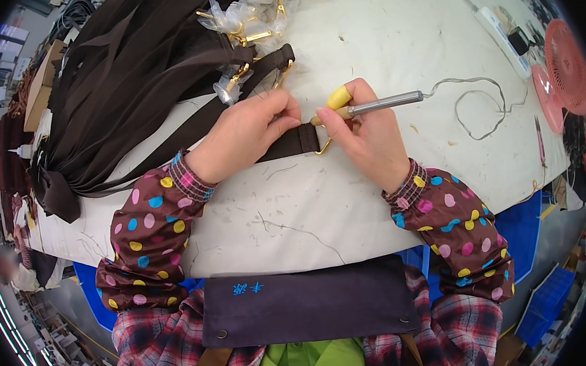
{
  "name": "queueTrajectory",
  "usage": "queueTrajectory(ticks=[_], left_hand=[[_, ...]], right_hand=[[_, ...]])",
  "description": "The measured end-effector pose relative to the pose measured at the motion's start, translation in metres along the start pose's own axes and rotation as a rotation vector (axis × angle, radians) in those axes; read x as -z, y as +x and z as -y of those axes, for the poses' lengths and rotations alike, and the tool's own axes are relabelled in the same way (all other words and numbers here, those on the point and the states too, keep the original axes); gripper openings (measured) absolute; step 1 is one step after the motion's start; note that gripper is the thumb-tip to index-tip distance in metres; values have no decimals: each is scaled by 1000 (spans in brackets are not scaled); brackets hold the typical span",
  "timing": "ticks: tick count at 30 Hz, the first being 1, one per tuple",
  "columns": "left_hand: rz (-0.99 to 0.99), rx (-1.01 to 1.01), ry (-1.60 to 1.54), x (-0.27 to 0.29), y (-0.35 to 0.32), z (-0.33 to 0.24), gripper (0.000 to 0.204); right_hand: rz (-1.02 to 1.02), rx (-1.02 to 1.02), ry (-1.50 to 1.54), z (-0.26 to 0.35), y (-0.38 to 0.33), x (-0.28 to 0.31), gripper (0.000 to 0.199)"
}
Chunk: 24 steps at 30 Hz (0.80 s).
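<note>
My left hand (254,128) is closed in a pinch at the edge of a dark brown webbing strap (283,146). That strap's stitched end carries a gold metal ring (324,146). Closed around a corded pen-shaped tool (390,104), with a metal barrel and tan grip, is my right hand (372,137). The tool's tip points at the strap end beside my left fingertips; whether it touches is hidden. A yellow finger cover (339,97) sits on a right finger. Close by, a second strap end holds a gold clasp (284,74).
A large bundle of dark straps (130,67) fills the left of the white-covered table (291,210). Plastic-wrapped gold hooks (244,21) lie at the back. A thin cord (460,117) loops at right, near a power strip (502,41), pink fan (567,67) and tweezers (540,142).
</note>
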<state>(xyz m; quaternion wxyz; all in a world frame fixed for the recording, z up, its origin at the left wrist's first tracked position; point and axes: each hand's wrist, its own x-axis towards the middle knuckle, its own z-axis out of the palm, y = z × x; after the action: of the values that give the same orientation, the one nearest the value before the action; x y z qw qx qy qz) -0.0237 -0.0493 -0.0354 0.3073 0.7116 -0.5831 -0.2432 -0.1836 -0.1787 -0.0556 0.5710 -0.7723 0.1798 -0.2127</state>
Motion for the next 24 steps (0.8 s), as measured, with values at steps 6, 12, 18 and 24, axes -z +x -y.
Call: queueTrajectory(ticks=[6,12,18,24], left_hand=[[357,41,-64,11,-33,-24,15],[-1,10,286,37,-29,-34,22],[-433,-288,736,28,16,-22,32],[-497,-436,913,21,8,-10,29]], right_hand=[[-55,110,56,0,-4,6,20],[-127,238,62,-4,4,11,18],[-94,58,177,6,6,17,18],[-45,-11,86,1,4,18,26]])
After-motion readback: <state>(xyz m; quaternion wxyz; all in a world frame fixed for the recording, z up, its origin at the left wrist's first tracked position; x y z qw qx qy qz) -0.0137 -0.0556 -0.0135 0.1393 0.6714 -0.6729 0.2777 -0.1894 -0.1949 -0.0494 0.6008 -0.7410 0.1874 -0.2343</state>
